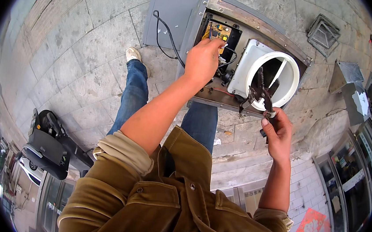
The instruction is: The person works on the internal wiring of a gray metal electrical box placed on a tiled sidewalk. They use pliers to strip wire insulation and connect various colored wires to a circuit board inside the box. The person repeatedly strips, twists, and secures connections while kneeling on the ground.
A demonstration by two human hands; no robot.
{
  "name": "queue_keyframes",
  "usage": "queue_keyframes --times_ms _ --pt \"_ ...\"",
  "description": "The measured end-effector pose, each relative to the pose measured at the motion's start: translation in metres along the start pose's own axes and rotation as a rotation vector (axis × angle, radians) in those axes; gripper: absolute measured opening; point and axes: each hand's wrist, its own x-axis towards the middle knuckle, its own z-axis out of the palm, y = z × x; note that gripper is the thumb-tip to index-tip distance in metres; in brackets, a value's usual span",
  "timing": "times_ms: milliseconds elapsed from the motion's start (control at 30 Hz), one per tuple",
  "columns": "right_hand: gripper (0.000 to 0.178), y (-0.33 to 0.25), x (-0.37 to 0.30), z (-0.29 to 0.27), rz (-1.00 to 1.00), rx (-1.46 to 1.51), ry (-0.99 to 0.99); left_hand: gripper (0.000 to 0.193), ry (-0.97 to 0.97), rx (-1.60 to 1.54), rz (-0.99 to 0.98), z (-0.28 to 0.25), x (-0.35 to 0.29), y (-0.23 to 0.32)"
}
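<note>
An opened grey metal housing point(265, 23) lies in front of me. My left hand point(203, 60) reaches into its left part, fingers pinched together at a circuit board point(220, 32) in a black tray. What the fingertips grip is too small to make out. My right hand point(277, 135) is closed on a dark, grimy metal piece point(263, 95) with several arms, its exact kind unclear. That piece overlaps the front of a white round duct collar point(291, 87) on a white plate point(249, 62). A black cable point(170, 35) loops out of the housing's left side.
A flat grey panel point(169, 8) lies beside the housing on the paved ground point(98, 55). A wire rack point(323, 34) and a bent sheet-metal box point(350, 86) stand at the right. A black scooter-like seat point(48, 148) is at lower left.
</note>
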Motion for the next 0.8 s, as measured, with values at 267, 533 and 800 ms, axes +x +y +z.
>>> queue_keyframes --times_ms 267,533,800 --pt "0.019 -0.01 0.058 0.09 -0.344 0.36 -0.005 0.017 -0.016 -0.014 -0.039 -0.005 -0.001 0.007" --pt "0.04 -0.018 0.076 0.124 -0.141 0.53 0.123 0.025 -0.077 0.007 -0.049 -0.007 -0.002 0.004" --pt "0.032 0.02 0.089 0.13 0.299 1.009 0.024 0.015 -0.042 0.025 0.046 -0.002 -0.006 -0.004"
